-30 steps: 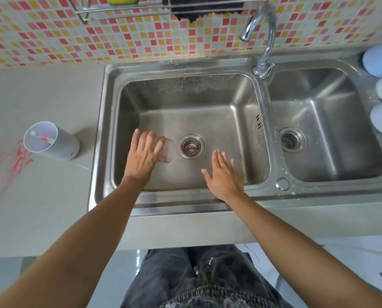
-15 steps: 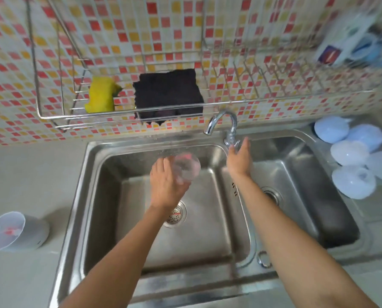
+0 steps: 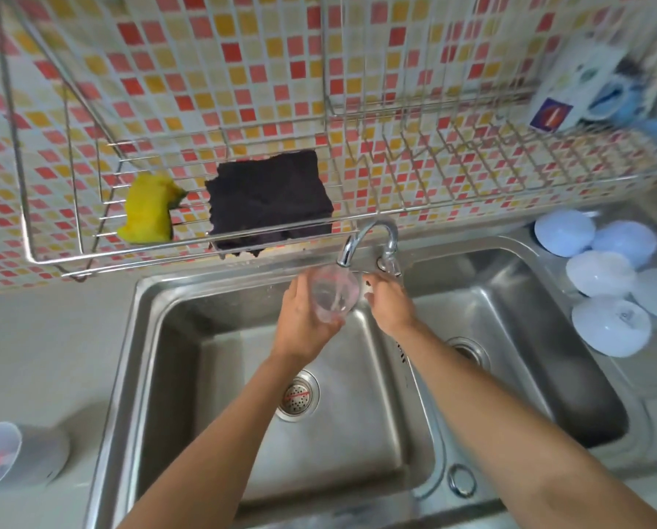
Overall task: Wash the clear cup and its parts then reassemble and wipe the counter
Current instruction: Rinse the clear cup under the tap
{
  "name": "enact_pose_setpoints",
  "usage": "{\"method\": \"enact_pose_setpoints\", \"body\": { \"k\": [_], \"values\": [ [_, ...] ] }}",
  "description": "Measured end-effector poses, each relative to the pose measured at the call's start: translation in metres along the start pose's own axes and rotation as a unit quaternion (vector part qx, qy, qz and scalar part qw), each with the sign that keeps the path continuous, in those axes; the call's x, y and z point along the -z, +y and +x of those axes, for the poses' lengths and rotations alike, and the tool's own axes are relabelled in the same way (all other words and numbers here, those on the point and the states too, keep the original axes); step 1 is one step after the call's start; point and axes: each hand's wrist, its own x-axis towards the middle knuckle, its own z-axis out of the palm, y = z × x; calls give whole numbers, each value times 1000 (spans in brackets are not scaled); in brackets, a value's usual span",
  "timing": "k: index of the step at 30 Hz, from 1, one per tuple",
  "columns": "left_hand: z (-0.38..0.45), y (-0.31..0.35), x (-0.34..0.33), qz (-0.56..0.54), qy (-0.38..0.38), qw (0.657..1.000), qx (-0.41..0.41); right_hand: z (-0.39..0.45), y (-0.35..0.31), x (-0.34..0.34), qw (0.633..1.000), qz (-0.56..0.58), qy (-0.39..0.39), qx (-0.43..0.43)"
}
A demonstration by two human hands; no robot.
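Note:
My left hand (image 3: 304,322) grips a small clear cup (image 3: 332,294) and holds it tilted under the spout of the tap (image 3: 369,238), above the left basin of the sink (image 3: 159,360). My right hand (image 3: 390,301) rests beside the cup at the base of the tap; its fingertips are hidden, so I cannot tell whether it grips the handle. A larger translucent cup part (image 3: 10,458) with red residue inside lies on its side on the counter at the far left.
A wire rack (image 3: 395,208) on the tiled wall holds a yellow sponge (image 3: 149,215) and a dark cloth (image 3: 269,200). Several pale blue bowls (image 3: 605,284) lie upside down right of the sink. A strainer (image 3: 296,395) sits in the left basin's drain.
My left hand lifted the clear cup from the basin floor up under the tap spout. My right hand rose to the tap base. The view tilted up toward the wall rack.

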Motion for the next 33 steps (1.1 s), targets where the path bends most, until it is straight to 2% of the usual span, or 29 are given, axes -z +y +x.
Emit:
{"method": "enact_pose_setpoints", "body": {
  "k": [5,9,12,15,18,28,31,33],
  "values": [
    [-9,4,-11,-17,-20,999,23,6,7,-1,1000,10,-12,20],
    [-7,13,-16,-86,45,991,90,8,10,-4,999,24,-18,11],
    [-6,16,-18,-83,5,992,90,9,11,-5,999,47,-23,9],
    [-5,14,-18,-97,12,991,93,9,12,-7,999,44,-18,2],
    [-7,15,-19,-75,-29,992,94,9,11,-7,998,53,-17,-1],
    [-12,10,-19,-69,-24,994,87,10,15,-10,999,52,-11,5],
    [-13,9,-17,-74,-7,993,87,12,13,-6,992,106,52,-48],
    [-14,9,-15,-79,0,994,79,13,11,2,967,198,116,-109]
  ]
}}
